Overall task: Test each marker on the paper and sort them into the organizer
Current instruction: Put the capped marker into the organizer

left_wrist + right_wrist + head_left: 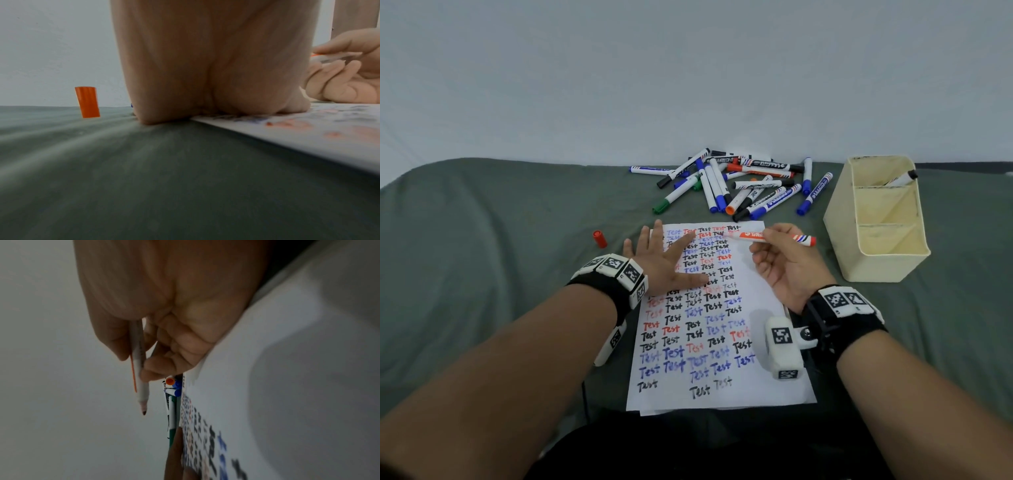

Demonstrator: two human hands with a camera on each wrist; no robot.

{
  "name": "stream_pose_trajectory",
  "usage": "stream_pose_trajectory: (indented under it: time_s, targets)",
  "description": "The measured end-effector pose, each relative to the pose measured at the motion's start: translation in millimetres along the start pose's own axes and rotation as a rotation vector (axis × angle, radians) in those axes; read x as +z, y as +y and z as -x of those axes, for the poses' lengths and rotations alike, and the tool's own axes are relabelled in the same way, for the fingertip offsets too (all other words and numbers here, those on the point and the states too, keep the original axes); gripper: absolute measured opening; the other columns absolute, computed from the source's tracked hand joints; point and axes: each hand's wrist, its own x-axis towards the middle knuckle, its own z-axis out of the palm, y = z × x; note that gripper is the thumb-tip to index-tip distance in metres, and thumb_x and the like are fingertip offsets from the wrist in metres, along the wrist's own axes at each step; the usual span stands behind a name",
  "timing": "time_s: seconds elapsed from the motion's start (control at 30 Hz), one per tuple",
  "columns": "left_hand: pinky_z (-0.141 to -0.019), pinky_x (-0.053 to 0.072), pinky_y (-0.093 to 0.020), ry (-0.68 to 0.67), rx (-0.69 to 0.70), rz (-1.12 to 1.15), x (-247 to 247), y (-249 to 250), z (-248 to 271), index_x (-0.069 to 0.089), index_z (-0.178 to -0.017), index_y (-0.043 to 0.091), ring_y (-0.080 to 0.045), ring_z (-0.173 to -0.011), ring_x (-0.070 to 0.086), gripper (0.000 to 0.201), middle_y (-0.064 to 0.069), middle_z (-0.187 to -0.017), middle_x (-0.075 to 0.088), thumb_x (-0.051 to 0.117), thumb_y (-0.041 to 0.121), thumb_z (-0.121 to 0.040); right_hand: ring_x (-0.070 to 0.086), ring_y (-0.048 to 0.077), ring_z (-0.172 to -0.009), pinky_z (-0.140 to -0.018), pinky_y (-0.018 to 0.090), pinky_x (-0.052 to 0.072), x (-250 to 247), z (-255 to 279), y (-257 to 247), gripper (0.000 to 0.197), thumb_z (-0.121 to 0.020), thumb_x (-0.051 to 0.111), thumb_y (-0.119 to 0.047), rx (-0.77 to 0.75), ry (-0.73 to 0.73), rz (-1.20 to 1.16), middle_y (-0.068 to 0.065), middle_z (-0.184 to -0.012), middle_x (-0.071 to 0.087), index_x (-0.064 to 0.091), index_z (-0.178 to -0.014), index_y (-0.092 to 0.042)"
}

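Observation:
My right hand (784,253) pinches an uncapped red marker (753,236), its tip over the top right of the paper (756,301). In the right wrist view the marker (140,382) points down past my fingers, its tip bare. My left hand (664,260) lies flat with spread fingers on the paper's upper left, pressing it down. The marker's red cap (599,238) stands on the green cloth left of the paper, and shows upright (87,102) in the left wrist view. The paper is covered with the word "Test" in black, blue and red.
A heap of capped markers (736,185) in blue, black, red and green lies behind the paper. A cream organizer (873,260) with three compartments stands at the right; its far compartment holds one black marker (902,179). Green cloth (482,240) covers the surface.

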Motion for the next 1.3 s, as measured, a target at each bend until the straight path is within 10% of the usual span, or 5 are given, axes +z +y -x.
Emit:
stream_pose_trajectory:
  time_s: [0.2, 0.37, 0.67, 0.97, 1.3]
  targets:
    - [-0.121, -0.004, -0.060, 0.052, 0.014, 0.005, 3, -4, 0, -0.009, -0.153, 0.055, -0.033, -0.151, -0.021, 0.109, -0.006, -0.164, -0.029, 0.026, 0.100, -0.060, 0.059, 0.017, -0.058, -0.050, 0.022, 0.050, -1, -1, 0, 0.022, -0.070, 0.085, -0.005, 0.022, 0.011, 0.045, 0.013, -0.074, 0.068, 0.074, -0.087, -0.013]
    - [-0.121, 0.001, -0.057, 0.377, 0.034, -0.029, 2, -13, 4, 0.017, -0.157, 0.040, -0.034, -0.154, -0.009, 0.108, -0.005, -0.169, -0.005, 0.012, 0.098, -0.067, 0.063, 0.021, -0.063, -0.056, 0.024, 0.055, 0, 0, 0, 0.015, -0.084, 0.075, 0.003, 0.034, 0.045, -0.004, 0.020, -0.082, 0.070, 0.073, -0.098, -0.002]
    - [-0.121, 0.023, -0.050, 0.633, -0.222, 0.123, -8, -65, 18, 0.044, -0.146, 0.037, -0.033, -0.150, 0.020, 0.065, -0.008, -0.163, 0.025, 0.065, 0.057, -0.088, 0.065, 0.020, -0.063, -0.057, 0.025, 0.056, 0, 0, -1, 0.020, -0.088, 0.072, 0.003, 0.023, 0.013, 0.014, 0.022, -0.084, 0.071, 0.067, -0.105, -0.007]
    - [-0.096, 0.044, -0.035, 0.652, -0.332, 0.335, -7, -85, 14, 0.069, -0.123, 0.014, -0.031, -0.115, 0.061, 0.028, -0.011, -0.123, 0.069, 0.061, 0.015, -0.096, 0.066, 0.020, -0.065, -0.057, 0.023, 0.055, -2, -1, 1, 0.022, -0.083, 0.077, 0.001, 0.034, 0.021, 0.059, 0.021, -0.086, 0.073, 0.070, -0.103, -0.004]
    - [-0.060, 0.035, -0.027, 0.710, -0.130, 0.374, -13, -51, 20, 0.067, -0.114, 0.021, -0.009, -0.070, 0.053, 0.023, 0.002, -0.098, 0.070, 0.055, 0.035, -0.101, 0.066, 0.020, -0.067, -0.059, 0.023, 0.056, -2, 1, 0, 0.022, -0.081, 0.079, 0.001, 0.039, 0.009, 0.073, 0.023, -0.088, 0.073, 0.074, -0.102, -0.003]
